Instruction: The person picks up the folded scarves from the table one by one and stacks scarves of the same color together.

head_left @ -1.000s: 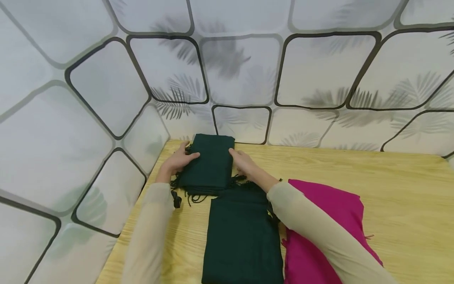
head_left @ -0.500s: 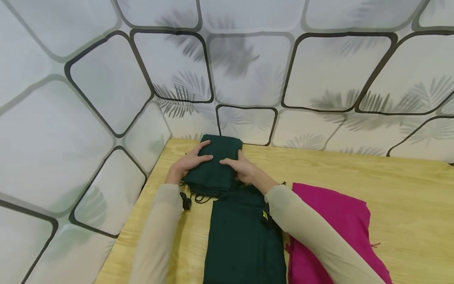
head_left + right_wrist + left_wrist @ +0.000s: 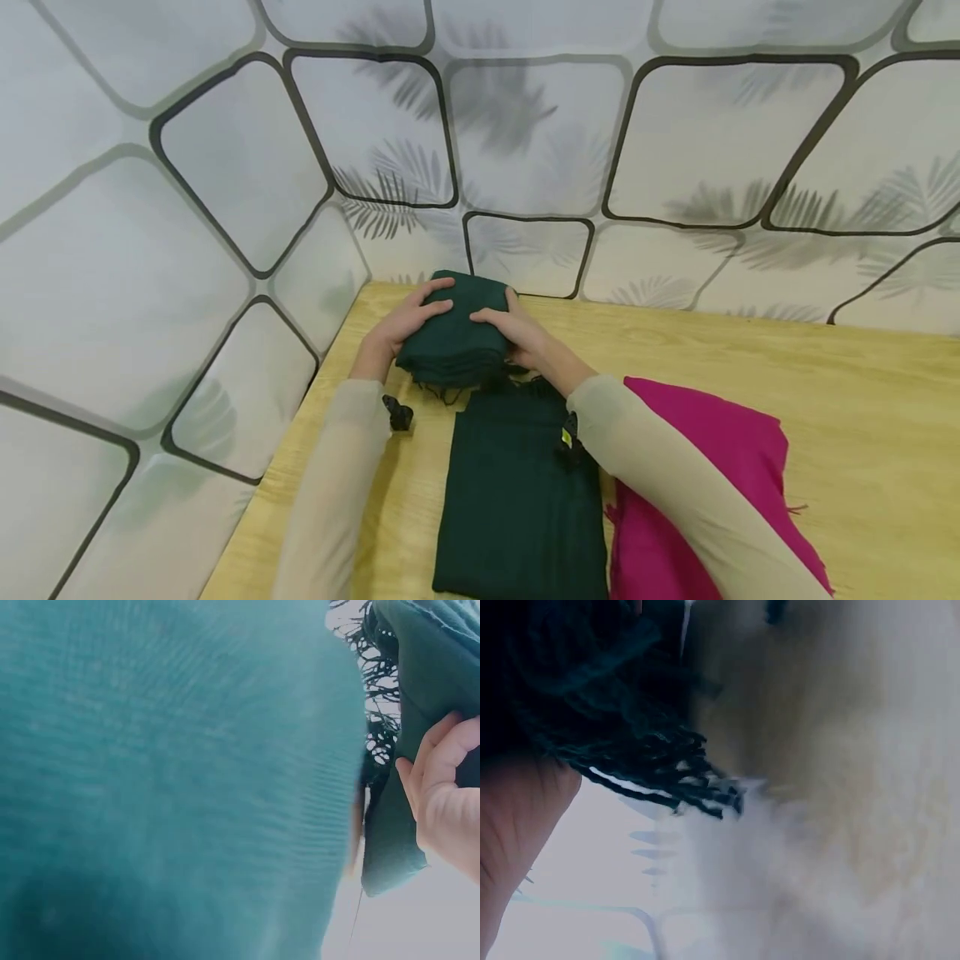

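Note:
A folded dark green fringed scarf (image 3: 456,335) is held between both hands near the far left corner of the table. My left hand (image 3: 405,323) grips its left side, thumb and fingers on top. My right hand (image 3: 519,330) grips the right side, its thumb over the top; the right wrist view shows its fingers curled against the green cloth. Dark fringe (image 3: 637,742) hangs beside the left hand in the left wrist view. A second folded dark green scarf (image 3: 517,500) lies flat in front, partly under the right forearm. The fingers beneath the held scarf are hidden.
To the right lies a folded magenta scarf (image 3: 705,433), partly covered by the right sleeve. The wooden table (image 3: 862,417) meets patterned walls (image 3: 540,150) at the back and left. Small black wrist devices (image 3: 397,414) sit at the cuffs.
From flat on the table, the far green scarf has been gripped from both sides, and its front edge now sits raised and bunched. It has shifted slightly right in view.

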A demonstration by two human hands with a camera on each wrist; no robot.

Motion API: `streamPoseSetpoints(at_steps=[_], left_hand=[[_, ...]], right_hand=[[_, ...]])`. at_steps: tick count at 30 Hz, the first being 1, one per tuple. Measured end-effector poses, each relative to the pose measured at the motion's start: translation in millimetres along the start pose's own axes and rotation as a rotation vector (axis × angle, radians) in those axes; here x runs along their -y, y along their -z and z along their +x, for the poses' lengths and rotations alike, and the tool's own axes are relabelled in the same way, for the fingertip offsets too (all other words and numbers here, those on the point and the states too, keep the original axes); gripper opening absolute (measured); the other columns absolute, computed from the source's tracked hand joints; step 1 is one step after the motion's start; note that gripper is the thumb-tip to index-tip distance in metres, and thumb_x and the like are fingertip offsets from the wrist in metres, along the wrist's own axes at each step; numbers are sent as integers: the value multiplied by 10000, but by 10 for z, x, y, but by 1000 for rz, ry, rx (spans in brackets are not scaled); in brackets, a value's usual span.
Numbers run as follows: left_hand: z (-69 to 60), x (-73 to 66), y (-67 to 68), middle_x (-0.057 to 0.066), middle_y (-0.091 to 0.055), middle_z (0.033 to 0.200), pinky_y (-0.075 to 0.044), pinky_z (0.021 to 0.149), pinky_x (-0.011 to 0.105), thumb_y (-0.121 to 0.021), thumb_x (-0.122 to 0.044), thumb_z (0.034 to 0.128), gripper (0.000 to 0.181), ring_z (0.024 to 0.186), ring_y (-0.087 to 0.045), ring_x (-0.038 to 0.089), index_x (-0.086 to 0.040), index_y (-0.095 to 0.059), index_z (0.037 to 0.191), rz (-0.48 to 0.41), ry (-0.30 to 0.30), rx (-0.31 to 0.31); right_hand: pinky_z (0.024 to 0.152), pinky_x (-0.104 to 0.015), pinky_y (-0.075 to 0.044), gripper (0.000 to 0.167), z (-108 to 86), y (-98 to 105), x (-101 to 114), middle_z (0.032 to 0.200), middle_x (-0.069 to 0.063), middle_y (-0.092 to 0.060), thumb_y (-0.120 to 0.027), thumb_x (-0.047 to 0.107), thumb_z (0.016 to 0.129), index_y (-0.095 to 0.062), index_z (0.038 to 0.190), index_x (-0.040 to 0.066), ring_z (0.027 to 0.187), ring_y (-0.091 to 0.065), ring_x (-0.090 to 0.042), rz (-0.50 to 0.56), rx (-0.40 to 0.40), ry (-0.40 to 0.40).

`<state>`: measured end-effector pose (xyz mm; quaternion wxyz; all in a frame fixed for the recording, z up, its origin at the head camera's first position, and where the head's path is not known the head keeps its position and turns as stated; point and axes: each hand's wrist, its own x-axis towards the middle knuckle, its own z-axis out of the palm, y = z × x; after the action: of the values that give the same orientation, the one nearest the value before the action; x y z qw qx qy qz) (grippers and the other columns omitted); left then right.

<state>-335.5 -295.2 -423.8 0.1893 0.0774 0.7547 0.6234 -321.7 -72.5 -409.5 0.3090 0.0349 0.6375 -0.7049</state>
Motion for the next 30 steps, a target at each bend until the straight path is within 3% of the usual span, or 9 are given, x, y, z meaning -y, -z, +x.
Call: streamPoseSetpoints(at_steps=[3, 8, 14, 20, 30], left_hand=[[-66, -103, -45, 73, -169, 1634, -337, 1107, 544, -532, -302, 1037, 577, 1431, -314, 347, -228, -306, 1562, 4, -9, 8], [-181, -225, -132, 90, -191, 1625, -388, 1078, 517, -537, -294, 1035, 574, 1410, -353, 344, -232, -313, 1559, 12, -10, 30], [-313, -327, -249, 93, -269, 1584, -470, 994, 486, -544, -301, 1031, 562, 1307, -477, 349, -264, -328, 1548, 20, -8, 43], [-443, -414, -411, 81, -279, 1575, -479, 979, 457, -566, -292, 1022, 553, 1302, -470, 327, -259, -357, 1533, 59, -33, 62], [-673, -526, -673, 96, -275, 1569, -516, 918, 403, -564, -247, 1023, 541, 1270, -497, 332, -229, -362, 1525, 42, -49, 115]], right_hand=[[860, -430, -516, 1018, -97, -7, 29, 1650, -109, -21, -657, 260, 935, 127, 1573, 385, 1188, -552, -381, 6, 4, 17], [976, -470, -474, 1002, -255, 7, 41, 1645, -113, -49, -646, 236, 941, 116, 1580, 359, 1267, -495, -387, -10, 18, 38], [1064, -498, -413, 1004, -452, 46, 32, 1638, -116, -84, -656, 227, 937, 103, 1587, 325, 1331, -438, -381, -41, 33, 72], [1095, -487, -382, 987, -675, 93, -2, 1640, -117, -89, -646, 217, 939, 88, 1593, 297, 1365, -398, -365, -75, 37, 87], [1150, -499, -301, 981, -1009, 199, -103, 1642, -108, -47, -644, 230, 945, 90, 1594, 272, 1422, -297, -348, -126, 56, 109]])
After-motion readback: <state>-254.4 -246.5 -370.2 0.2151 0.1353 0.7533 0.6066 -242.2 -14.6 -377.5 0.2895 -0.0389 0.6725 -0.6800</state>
